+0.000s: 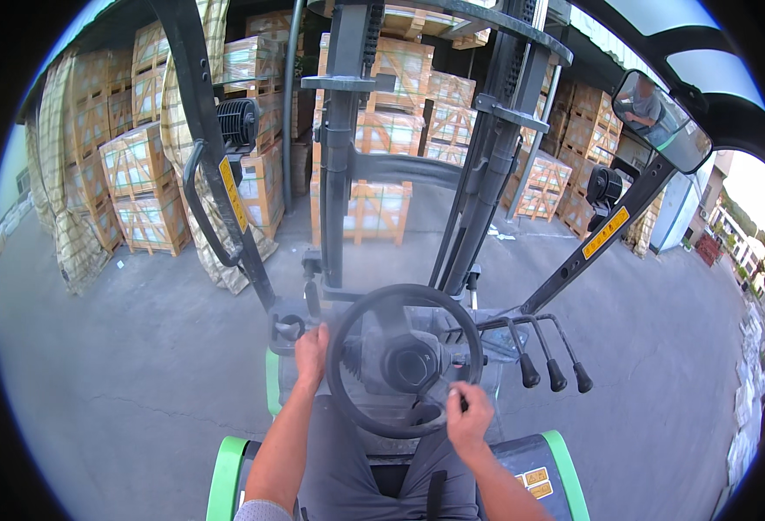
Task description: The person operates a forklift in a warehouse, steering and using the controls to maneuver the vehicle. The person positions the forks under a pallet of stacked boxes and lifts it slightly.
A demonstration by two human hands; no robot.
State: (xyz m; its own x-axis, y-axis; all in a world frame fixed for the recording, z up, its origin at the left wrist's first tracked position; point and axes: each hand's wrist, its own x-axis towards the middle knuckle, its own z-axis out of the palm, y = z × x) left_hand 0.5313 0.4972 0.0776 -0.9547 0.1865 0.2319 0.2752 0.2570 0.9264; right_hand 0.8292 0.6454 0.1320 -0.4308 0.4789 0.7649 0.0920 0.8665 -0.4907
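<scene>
I sit at the controls of a forklift, with its black steering wheel [341, 395] in front of me. My right hand [471, 418] is closed at the wheel's lower right rim, thumb and fingers curled round it. Just outside the left rim, my left hand [311, 354] is closed with the thumb uppermost. What its fingers hold, if anything, is hidden. Three black-knobbed levers [557, 375] stand to the right of the wheel, away from both hands.
The forklift mast [339, 174] rises ahead. Beyond it, wooden crates [382, 208] stand stacked under a roof, more crates [144, 187] at left. Checked curtains [61, 174] hang beside them. A mirror [664, 122] is at upper right. White debris [749, 391] lines the right edge.
</scene>
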